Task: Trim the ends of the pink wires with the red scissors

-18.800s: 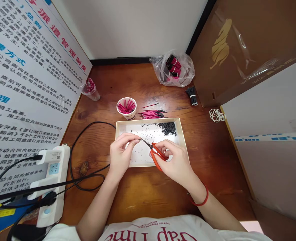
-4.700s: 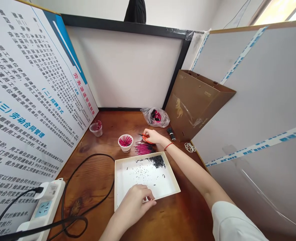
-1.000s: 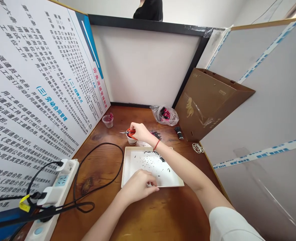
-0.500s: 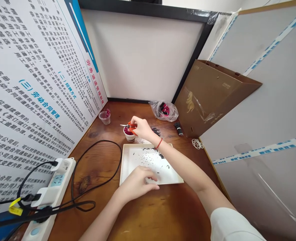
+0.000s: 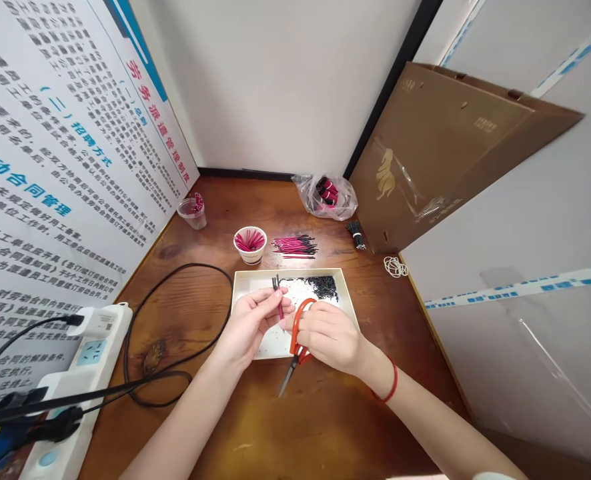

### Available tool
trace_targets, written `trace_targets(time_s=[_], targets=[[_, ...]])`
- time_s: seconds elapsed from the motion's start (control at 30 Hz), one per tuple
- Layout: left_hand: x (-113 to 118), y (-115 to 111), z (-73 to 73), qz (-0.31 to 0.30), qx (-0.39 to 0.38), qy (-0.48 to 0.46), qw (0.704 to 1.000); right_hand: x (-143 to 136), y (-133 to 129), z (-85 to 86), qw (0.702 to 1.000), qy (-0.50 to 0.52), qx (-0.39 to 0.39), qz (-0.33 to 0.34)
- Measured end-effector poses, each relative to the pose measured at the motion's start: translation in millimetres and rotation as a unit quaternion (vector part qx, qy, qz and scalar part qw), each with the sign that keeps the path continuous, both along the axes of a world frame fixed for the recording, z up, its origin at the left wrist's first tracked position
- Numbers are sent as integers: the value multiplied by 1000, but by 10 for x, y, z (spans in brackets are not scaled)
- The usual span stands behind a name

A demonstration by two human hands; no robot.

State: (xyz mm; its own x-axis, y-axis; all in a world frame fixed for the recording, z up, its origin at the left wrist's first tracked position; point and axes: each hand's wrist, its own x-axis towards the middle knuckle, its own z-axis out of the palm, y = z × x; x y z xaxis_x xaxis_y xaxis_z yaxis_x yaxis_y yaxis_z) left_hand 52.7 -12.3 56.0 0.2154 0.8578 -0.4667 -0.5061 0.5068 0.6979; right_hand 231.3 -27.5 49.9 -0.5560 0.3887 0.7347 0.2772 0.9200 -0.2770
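Over a shallow box [image 5: 269,344], the left hand [image 5: 248,327] holds a few black-and-pink wires [image 5: 281,309]. The right hand [image 5: 333,337] grips orange-handled scissors [image 5: 294,345], blades toward the person. Behind the box stands a cup [image 5: 251,258].

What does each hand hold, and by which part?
Left hand: pink-and-black strands, pinched near the black ends. Right hand: scissors, by the orange handles.

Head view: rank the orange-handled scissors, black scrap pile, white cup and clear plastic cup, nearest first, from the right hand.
1. Orange-handled scissors: held in the right hand.
2. Black scrap pile: in the far right corner of the box.
3. White cup: beyond the box, to the left.
4. Clear plastic cup: farther back and left.
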Motion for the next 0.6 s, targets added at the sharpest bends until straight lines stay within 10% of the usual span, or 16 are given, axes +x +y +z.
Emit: trace_targets(time_s=[0.1,0.27,0.6], targets=[[11,9,-45,29,52,96,994,-8,-30,-39,977,93,-178,-74],[-8,-13,-104,-48,166,214,961,-179,97,40,811,252,-497,-181],[-89,-29,-235,24,219,256,941,-220,183,20,779,262,-547,-160]])
